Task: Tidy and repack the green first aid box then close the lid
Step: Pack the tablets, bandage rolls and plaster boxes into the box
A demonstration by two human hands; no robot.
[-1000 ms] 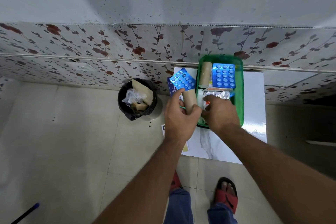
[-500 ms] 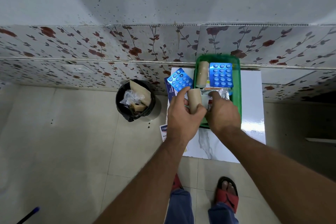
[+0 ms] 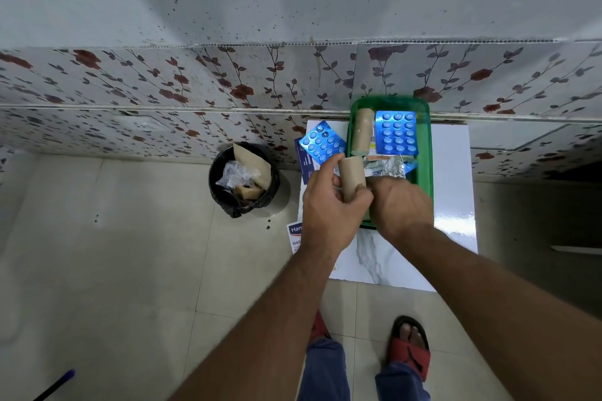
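The green first aid box (image 3: 425, 166) lies open on a white table against the wall. Inside it are a tan bandage roll (image 3: 362, 132), a blue blister pack (image 3: 396, 133) and a silver foil strip (image 3: 391, 168). My left hand (image 3: 329, 208) grips a second tan bandage roll (image 3: 351, 177) at the box's left edge. My right hand (image 3: 400, 202) is palm down over the near part of the box, touching the left hand; its fingers are hidden. Another blue blister pack (image 3: 322, 143) lies on the table left of the box.
A black bin (image 3: 242, 179) with paper and plastic stands on the floor left of the white table (image 3: 452, 189). A printed leaflet (image 3: 294, 234) hangs off the table's left edge. My feet in red sandals (image 3: 410, 348) are below. A blue pen (image 3: 55, 384) lies at bottom left.
My left hand has shifted the tan roll slightly right, closer to the box's left edge. My right hand has stayed over the near part of the box.
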